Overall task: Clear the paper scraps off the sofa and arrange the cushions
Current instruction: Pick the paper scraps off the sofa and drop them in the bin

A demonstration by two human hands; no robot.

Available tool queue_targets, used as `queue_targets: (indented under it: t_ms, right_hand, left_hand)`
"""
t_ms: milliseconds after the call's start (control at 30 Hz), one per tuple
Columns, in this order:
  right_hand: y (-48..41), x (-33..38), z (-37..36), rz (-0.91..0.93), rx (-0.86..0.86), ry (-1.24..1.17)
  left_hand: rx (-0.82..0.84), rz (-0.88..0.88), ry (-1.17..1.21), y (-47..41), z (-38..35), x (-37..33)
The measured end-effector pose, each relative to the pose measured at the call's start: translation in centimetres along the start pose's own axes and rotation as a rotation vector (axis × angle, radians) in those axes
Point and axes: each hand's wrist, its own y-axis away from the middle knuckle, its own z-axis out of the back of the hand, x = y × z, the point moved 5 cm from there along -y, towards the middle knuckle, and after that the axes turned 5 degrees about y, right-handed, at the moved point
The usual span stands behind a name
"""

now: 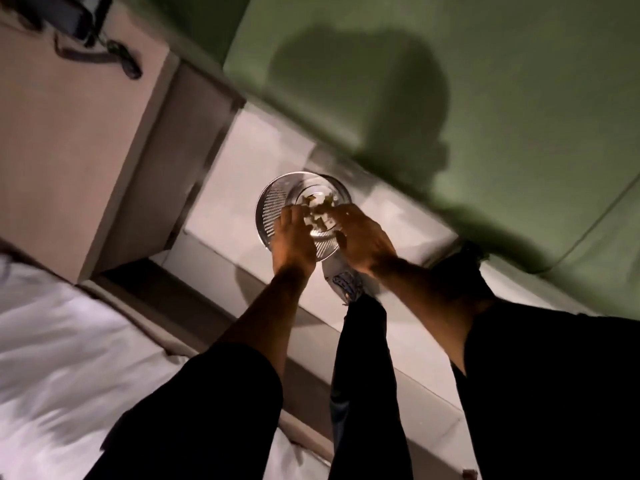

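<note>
Though the frame is motion-blurred, both hands sit over a round perforated metal bin [273, 211] standing on the pale tiled floor [242, 168]. Left hand [294, 242] and right hand [363, 242] are close together above the bin's mouth, palms down, fingers [289, 216] loosely spread and curled, partly open. Paper scraps [320, 211] — small pale and tan bits — show between the fingertips and inside the bin; can't tell whether any bit is pinched or all are loose. Bin sits just beside the base of a green sofa [485, 81], which fills the upper right w/ a dark shadow across its fabric. No scraps visible on the sofa part in view. Light wooden cabinet [69, 150] stands left of the bin, dark strap draped on top. White bedding [52, 341] at lower left. Dark sleeves and dark trousers in the foreground; a pale shoe [341, 278] under the wrists — near the bin, contact unclear.
</note>
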Motion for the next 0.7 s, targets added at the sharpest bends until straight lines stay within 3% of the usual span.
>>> queue_targets:
  t_ms: [133,267,400,500,600,700]
  right_hand:
    - [0.1,-1.5,0.1,-0.025,-0.014,0.033]
    - [0.2,-2.2,6.1,0.036,-0.220,0.004]
    - [-2.7,-2.8,18.9,0.094,-0.545,-0.082]
    - [-6.2,-2.7,30.0,0.109,-0.719,-0.235]
    - [-10.2,-2.7,39.6,0.063,-0.804,-0.356]
    - [-14.3,-3.4,47.2,-0.016,-0.781,-0.502]
  left_hand:
    - [0.059,0.093,0.085,-0.3,-0.1,1.5]
    - [-0.088,0.083,0.199,-0.5,3.4,-0.6]
    - [-0.304,-0.265,0.370,-4.1,9.7,-7.8]
    - [-0.433,-0.457,0.343,-8.9,15.2,-14.9]
    - [-0.452,-0.412,0.384,-13.4,19.9,-21.3]
    - [-0.404,-0.383,0.528,-17.6,23.7,-26.4]
